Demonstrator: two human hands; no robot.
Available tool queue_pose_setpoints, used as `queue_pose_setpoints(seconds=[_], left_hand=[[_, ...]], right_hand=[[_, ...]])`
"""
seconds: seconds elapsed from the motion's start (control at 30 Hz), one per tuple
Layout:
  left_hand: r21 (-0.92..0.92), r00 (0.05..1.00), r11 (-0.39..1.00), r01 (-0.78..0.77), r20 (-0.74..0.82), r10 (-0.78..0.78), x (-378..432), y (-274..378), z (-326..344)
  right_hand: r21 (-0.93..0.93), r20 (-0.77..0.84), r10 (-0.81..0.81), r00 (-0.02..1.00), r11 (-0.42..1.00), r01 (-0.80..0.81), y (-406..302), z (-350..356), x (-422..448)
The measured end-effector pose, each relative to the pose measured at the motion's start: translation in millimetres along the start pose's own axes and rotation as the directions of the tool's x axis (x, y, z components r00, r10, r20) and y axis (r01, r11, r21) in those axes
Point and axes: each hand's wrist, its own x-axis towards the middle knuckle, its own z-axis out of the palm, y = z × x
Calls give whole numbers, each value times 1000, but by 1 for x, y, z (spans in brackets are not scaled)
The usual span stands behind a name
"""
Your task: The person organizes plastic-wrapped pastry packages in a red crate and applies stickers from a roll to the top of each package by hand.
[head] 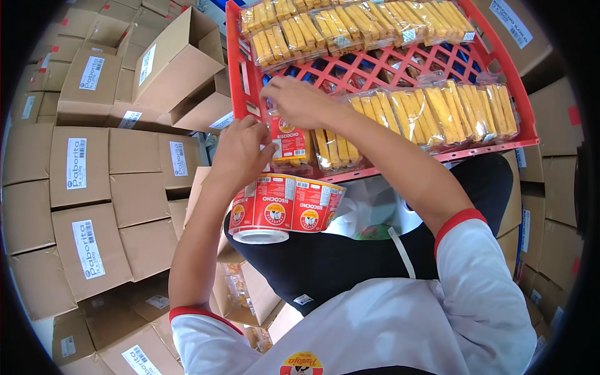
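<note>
A red plastic crate [378, 74] lies before me, with rows of clear-wrapped biscuit sticks [447, 112] in it. At its near left corner, one pack bears a red and yellow label [289, 144]. My right hand [295, 101] is over the top end of this pack, fingers bent down; whether it grips the wrapper cannot be told. My left hand [246, 152] is at the pack's left edge, thumb by the label, fingertips near the crate's rim. A roll of printed labels [276, 206] rests on my lap beneath the left hand, its strip curving to the right.
Stacked cardboard boxes [79, 164] fill the left side, and more boxes [555, 187] stand at the right. An open carton [180, 61] is beside the crate's left wall. Below my left forearm, another open carton [262, 290] holds wrapped packs.
</note>
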Motion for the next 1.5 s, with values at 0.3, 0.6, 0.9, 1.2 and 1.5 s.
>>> queue_pose_setpoints(seconds=[0.3,0.6,0.9,1.2,1.5], left_hand=[[12,981,983,-183,63,181,23,1,42],[-182,961,979,90,273,-37,-17,27,-16],[-210,966,975,-78,226,126,-49,63,-13],[-60,926,954,-293,229,299,-31,92,22],[-273,964,962,-23,249,94,-28,97,6]], right_hand=[[-19,-80,-50,996,999,48,-15,-71,-79],[361,87,67,994,928,-94,-61,-33,-124],[291,385,191,903,903,-315,-67,-11,-161],[284,305,274,912,888,-361,-31,32,-218],[572,268,179,947,761,-306,-35,-39,-187]])
